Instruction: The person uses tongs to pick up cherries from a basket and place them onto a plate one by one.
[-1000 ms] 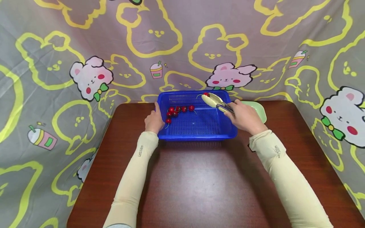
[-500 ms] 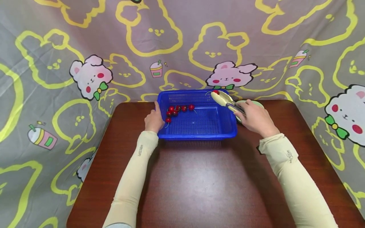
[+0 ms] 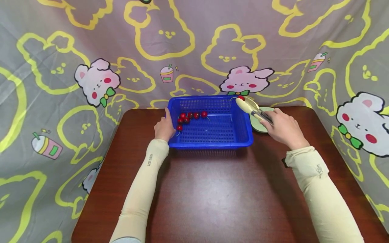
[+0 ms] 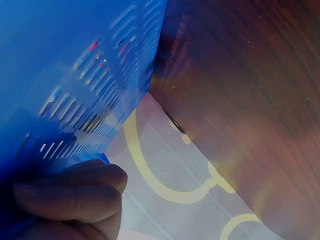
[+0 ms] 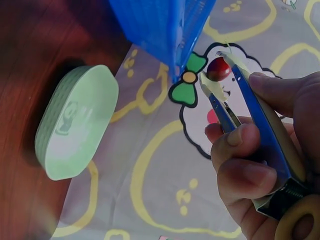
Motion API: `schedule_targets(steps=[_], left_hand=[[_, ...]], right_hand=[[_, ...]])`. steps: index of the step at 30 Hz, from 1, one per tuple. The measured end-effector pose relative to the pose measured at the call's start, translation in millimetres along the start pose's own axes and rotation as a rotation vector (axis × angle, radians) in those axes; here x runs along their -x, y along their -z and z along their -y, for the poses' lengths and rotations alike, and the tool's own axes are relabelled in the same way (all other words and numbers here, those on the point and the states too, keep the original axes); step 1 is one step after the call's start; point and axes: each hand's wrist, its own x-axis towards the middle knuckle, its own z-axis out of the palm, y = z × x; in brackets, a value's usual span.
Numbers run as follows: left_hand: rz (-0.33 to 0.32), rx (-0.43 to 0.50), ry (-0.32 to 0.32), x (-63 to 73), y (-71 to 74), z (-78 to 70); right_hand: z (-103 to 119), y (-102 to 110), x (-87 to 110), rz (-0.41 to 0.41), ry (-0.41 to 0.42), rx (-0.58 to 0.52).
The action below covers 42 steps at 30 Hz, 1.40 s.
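A blue plastic basket with slotted walls stands at the back of the table. My left hand grips its left rim; in the left wrist view its curled fingers show at the rim. My right hand holds a pair of tongs, pinching one red cherry with its thin stem between the pale tips. In the head view the tongs overlap the basket's right end and a light green bowl. Several dark red cherries lie in the basket's left part.
The brown wooden table reaches back to a grey cloth with yellow cartoon outlines, hanging behind and at both sides. A small dark object shows beside the right sleeve.
My right hand has moved to the right with the tongs and the cherry, from over the basket to its right end near the bowl. The left hand and basket have stayed in place.
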Motion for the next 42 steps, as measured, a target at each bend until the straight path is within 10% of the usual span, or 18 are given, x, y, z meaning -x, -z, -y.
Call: schedule_targets(steps=[42], left_hand=[[-0.011,0.009,-0.004,-1.3,-2.8,0.9]], right_hand=[[-74.9,-29.6,17.2,0.024,-0.153,0.028]])
